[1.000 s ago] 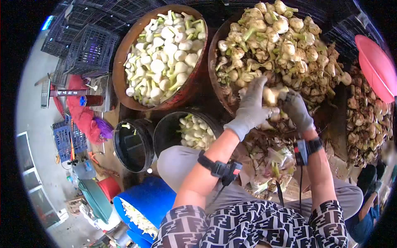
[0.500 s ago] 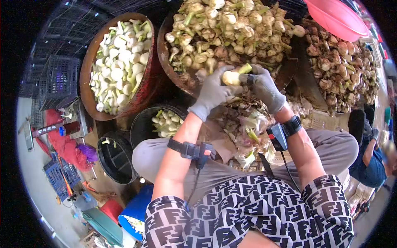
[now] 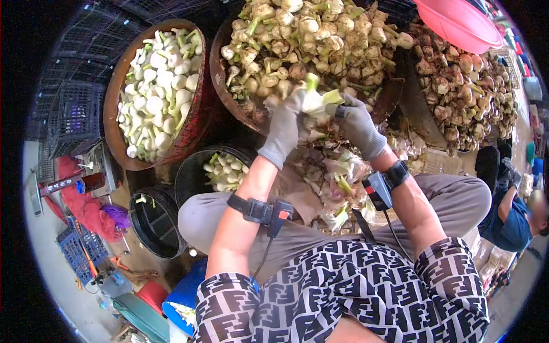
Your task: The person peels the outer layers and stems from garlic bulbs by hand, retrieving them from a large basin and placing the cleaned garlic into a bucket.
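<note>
A pale garlic bulb (image 3: 311,106) with a short green stem is between my hands, above the near rim of the middle tub. My gloved left hand (image 3: 284,127) grips the bulb from the left. My gloved right hand (image 3: 364,129) is closed at the end of a pale green layer of garlic skin (image 3: 333,97) that splays out from the bulb. A small dark piece (image 3: 341,111) shows at the right thumb; I cannot tell what it is. Stripped skins and leaves (image 3: 343,188) lie heaped below my hands, in front of my lap.
Uncleaned garlic (image 3: 320,34) fills the middle tub (image 3: 220,74). White cleaned bulbs (image 3: 160,91) fill the left tub (image 3: 112,114). A black bucket (image 3: 186,166) holds more bulbs. Reddish garlic (image 3: 457,86) is heaped at right beneath a pink basin (image 3: 460,26). Another person (image 3: 509,211) sits far right.
A layer of skin now spreads away from the bulb toward my right hand. The stem, which pointed right, now points up. The whole view has shifted slightly.
</note>
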Available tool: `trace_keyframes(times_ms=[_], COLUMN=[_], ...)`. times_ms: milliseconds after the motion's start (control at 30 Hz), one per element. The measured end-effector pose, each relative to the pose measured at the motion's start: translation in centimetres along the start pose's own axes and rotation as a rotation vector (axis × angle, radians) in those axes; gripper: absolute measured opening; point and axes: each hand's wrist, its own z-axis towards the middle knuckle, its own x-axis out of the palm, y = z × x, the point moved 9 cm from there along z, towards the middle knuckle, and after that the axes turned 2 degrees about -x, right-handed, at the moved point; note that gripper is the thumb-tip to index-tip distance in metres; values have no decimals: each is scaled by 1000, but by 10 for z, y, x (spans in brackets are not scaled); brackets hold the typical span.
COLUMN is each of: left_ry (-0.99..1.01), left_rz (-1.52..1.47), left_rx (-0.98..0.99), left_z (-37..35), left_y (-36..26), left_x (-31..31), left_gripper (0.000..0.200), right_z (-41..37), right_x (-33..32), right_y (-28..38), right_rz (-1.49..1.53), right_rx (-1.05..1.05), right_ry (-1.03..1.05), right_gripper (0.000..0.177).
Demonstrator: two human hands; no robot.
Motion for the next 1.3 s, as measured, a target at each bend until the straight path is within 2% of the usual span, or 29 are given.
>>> trace_keyframes(times_ms=[33, 67, 133, 200, 233, 333, 367, 433, 500, 567, 633, 667, 733, 800, 833, 867, 967, 1067, 1167, 1267, 1300], left_ry=[31, 61, 124, -116, -266, -205, -205, -224, -246, -269, -260, -256, -241, -200, -221, -222, -235, -230, -5, 323, 394], left_rz=[-187, -375, -184, 340, 578, 384, 262, 321, 264, 93, -23, -81, 17, 221, 377, 451, 618, 675, 547, 266, 137], left_rx=[-113, -226, -184, 111, 175, 190, 82, 41, 4, -24, -13, -8, -6, 6, -57, -13, 127, 123, 52, 86, -40], left_z=[3, 4, 12, 21, 14, 1, 1, 3, 4, 0, -1, -2, 1, 2, -6, -5, -3, -3, -4, -15, -24], left_y=[9, 16, 19, 5, -9, -34, -26, -19, -9, -5, -9, -10, -5, -1, -11, -10, -7, -2, -2, -22, -25], left_x=[1, 1, -11, -30, -39, -26, -26, -29, -33, -39, -42, -42, -38, -28, -19, -17, -18, -18, -6, 19, 25], left_gripper=[45, 45, 43, 39, 31, 25, 23, 24, 24, 24, 22, 21, 19, 16, 13, 13, 16, 14, 15, 15, 20], right_z=[-1, -5, -20, -21, -22, -13, -12, -15, -18, -23, -20, -17, -6, 1, -5, -13, -3, -4, -4, -7, -10], right_x=[4, 8, 21, 19, 17, 8, 8, 10, 11, 4, -38, -51, -51, -36, -13, 10, 21, 22, 11, -13, -18], right_y=[2, 15, 41, 41, 40, 16, 13, 17, 27, 44, 36, 16, 1, -4, 20, 43, 29, 24, 21, 15, 13], right_rz=[63, -145, -560, -653, -699, -229, -127, -166, -360, -126, -167, 117, 44, -264, -523, -779, -1040, -1192, -1284, -1298, -1302], right_rx=[6, -123, -383, -457, -492, -214, -144, -130, -259, -292, -350, -158, -36, -222, -321, -418, -363, -349, -293, -206, -210], right_ry=[37, 64, 118, 92, 77, 41, 27, 46, 122, 53, -185, -207, -173, -252, -213, -169, -80, -38, -28, -82, -97], right_gripper=[21, 20, 16, 16, 16, 17, 17, 17, 17, 16, 15, 12, 15, 24, 27, 30, 29, 27, 28, 27, 26])
